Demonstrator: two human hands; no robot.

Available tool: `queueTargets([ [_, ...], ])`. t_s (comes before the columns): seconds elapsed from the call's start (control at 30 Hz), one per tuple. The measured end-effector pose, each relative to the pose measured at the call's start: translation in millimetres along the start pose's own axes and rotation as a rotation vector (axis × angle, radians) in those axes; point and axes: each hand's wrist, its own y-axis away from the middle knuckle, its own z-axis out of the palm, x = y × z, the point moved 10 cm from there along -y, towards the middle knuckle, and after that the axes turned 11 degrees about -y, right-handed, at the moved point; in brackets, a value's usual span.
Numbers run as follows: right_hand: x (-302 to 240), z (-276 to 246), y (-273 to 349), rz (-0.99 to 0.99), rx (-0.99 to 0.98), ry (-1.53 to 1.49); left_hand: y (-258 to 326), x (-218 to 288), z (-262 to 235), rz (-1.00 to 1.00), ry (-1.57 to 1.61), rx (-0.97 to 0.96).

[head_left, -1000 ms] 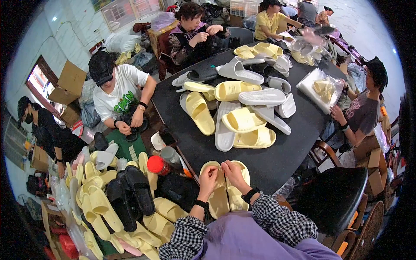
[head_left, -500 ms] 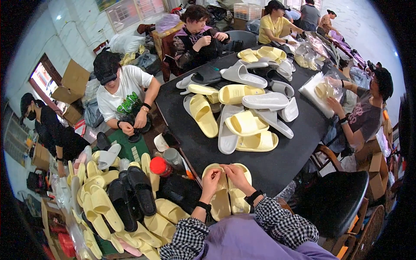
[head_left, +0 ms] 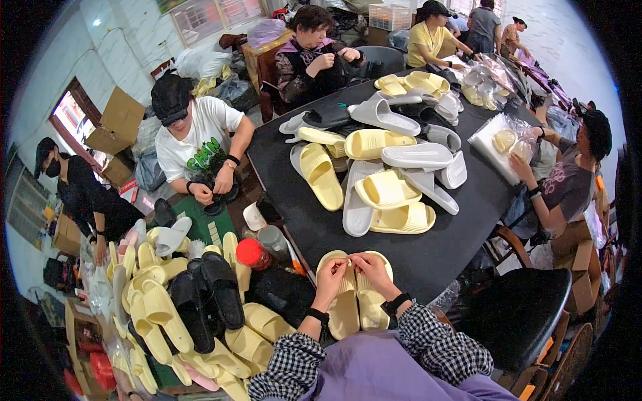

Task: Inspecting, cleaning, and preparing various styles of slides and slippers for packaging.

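A pair of pale yellow slide slippers (head_left: 344,309) lies side by side at the near edge of the black table, against my purple apron. Above their far ends, my left hand (head_left: 329,279) and my right hand (head_left: 372,273) meet with fingertips pinched together. A tiny pale piece seems to sit between the fingers, too small to name. Both wrists wear black bands below checkered sleeves. On the table beyond lies a heap of yellow slippers (head_left: 321,175) and grey slippers (head_left: 416,156), some overlapping.
To the left, more yellow slippers (head_left: 249,346) and black slippers (head_left: 225,297) are piled. A red-lidded jar (head_left: 252,254) and a grey-lidded jar (head_left: 273,242) stand near my left hand. A black chair (head_left: 515,314) is at right. Several co-workers sit or stand around the table.
My hands stay together over the slippers, with the fingertips slightly shifted and a small pale bit now showing between them. The whole view has moved a little.
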Motion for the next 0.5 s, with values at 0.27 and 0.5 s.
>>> queueTargets([
  [0.27,-3,-3,1,-0.002,0.014,-0.127,-1,-16,2,-0.029,-0.029,0.003],
  [0.5,-6,-5,2,-0.022,0.049,-0.058,0,-13,2,-0.064,0.013,0.024],
])
